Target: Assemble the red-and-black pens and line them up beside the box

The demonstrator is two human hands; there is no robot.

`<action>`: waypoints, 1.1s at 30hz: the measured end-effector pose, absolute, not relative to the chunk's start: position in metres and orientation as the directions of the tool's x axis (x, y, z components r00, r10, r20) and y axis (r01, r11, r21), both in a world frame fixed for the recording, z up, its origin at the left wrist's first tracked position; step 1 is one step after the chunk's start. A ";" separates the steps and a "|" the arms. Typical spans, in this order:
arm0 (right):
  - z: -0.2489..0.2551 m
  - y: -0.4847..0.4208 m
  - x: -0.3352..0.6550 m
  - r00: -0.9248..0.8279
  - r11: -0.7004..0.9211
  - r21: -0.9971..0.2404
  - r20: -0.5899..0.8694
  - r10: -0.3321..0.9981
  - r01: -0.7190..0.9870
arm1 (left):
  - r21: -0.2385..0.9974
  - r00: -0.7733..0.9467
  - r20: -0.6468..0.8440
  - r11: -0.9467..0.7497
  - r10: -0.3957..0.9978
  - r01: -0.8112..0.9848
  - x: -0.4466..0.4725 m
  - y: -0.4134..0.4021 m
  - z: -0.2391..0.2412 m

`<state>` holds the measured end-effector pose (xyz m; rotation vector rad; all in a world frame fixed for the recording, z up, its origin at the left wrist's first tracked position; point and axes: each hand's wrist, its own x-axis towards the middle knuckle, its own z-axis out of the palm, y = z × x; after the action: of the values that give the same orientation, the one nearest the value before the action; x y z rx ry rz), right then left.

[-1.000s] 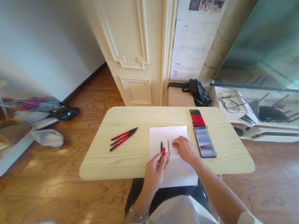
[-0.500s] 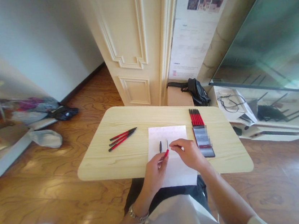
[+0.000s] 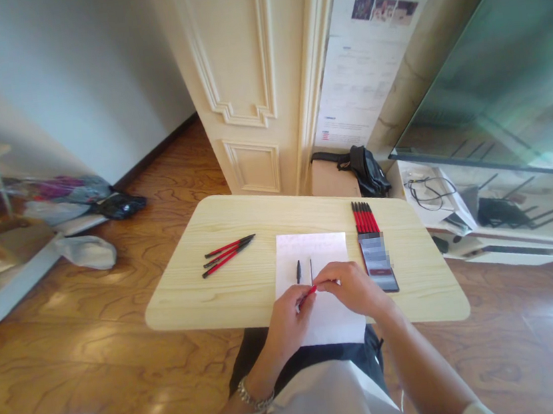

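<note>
Over a white sheet of paper (image 3: 334, 324), my left hand (image 3: 292, 312) is closed around a red pen barrel (image 3: 311, 290). My right hand (image 3: 349, 285) pinches at the upper end of that barrel, fingertips against it; whatever small thing the pinch may hold is hidden. Just beyond the fingers, a thin dark pen refill (image 3: 311, 268) lies on the paper. Left of it lies a short black pen part (image 3: 298, 271). Both hands are close together, and the left fingers cover most of the barrel.
Three red and black pens (image 3: 226, 255) lie on the table's left side. A row of several similar pens (image 3: 365, 217) lies at the right, above a phone (image 3: 379, 268). The wooden table (image 3: 182, 299) has rounded corners. Beyond its far edge sits a black bag (image 3: 367, 169).
My right hand has moved down and left, bringing its pinched fingers to the end of the red barrel. The left hand has tilted the barrel lower. The view has shifted slightly.
</note>
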<state>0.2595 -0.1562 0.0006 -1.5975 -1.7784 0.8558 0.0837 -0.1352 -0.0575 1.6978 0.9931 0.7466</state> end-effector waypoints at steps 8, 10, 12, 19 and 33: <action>-0.045 -0.135 0.270 0.099 -0.130 -0.755 -0.087 0.991 0.643 | 0.991 0.461 -0.018 -0.045 0.887 0.124 0.082 -0.137 -0.058; -0.057 -0.126 0.268 0.153 -0.181 -0.660 -0.100 0.983 0.730 | 0.995 0.464 -0.019 -0.031 0.885 0.099 0.081 -0.137 -0.059; -0.066 -0.117 0.263 0.201 -0.240 -0.560 -0.131 0.971 0.793 | 0.997 0.462 -0.017 -0.021 0.887 0.076 0.080 -0.137 -0.060; -0.072 -0.099 0.247 0.299 -0.360 -0.298 -0.230 0.926 0.884 | 1.000 0.432 -0.011 -0.002 0.902 0.031 0.076 -0.137 -0.068; -0.059 -0.116 0.261 0.272 -0.248 -0.794 -0.109 0.956 0.554 | 1.000 0.360 -0.013 0.002 0.933 0.031 0.078 -0.136 -0.071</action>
<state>0.2613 -0.1162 -0.0586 -1.9063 -1.3599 0.8066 0.0778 -0.1356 -0.0709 1.3777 0.9576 0.9135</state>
